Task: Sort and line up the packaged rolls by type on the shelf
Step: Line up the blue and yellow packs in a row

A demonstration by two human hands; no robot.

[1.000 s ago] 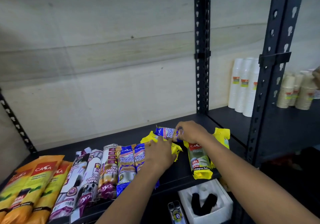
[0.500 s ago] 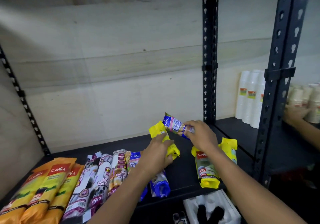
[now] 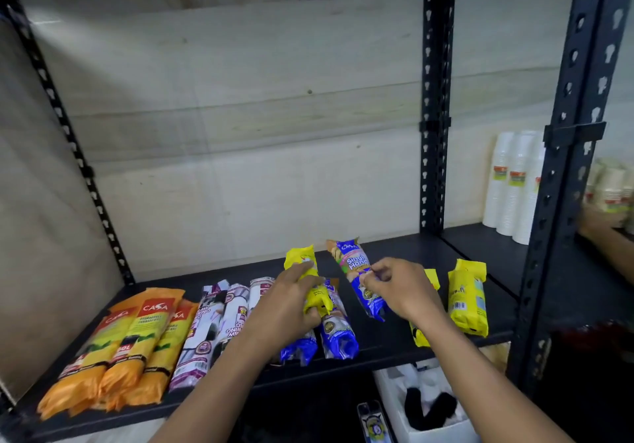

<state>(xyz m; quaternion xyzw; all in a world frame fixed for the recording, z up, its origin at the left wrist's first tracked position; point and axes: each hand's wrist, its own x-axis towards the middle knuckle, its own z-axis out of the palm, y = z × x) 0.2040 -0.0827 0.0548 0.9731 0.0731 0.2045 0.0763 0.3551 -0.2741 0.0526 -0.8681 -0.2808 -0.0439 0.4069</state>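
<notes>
Packaged rolls lie on a black shelf (image 3: 404, 350). My left hand (image 3: 288, 305) grips a yellow roll (image 3: 307, 274) above two blue rolls (image 3: 338, 336) lying at the shelf front. My right hand (image 3: 398, 284) pinches another blue roll (image 3: 353, 264), held tilted with its far end up. Three orange rolls (image 3: 130, 343) lie at the far left, and white-and-purple rolls (image 3: 219, 326) lie beside them. Two more yellow rolls (image 3: 468, 298) lie to the right of my right hand, one partly hidden by my wrist.
A black perforated upright (image 3: 435, 106) stands behind the rolls, a second post (image 3: 562, 181) at the right front. Stacks of white cups (image 3: 514, 185) fill the neighbouring shelf. Another person's arm (image 3: 607, 236) reaches in at the right edge. A white box (image 3: 432, 408) sits below.
The view has drawn closer. My right hand has brought the blue roll down and forward, tilted lengthwise. My left hand has pulled the yellow roll toward me over the blue rolls.
</notes>
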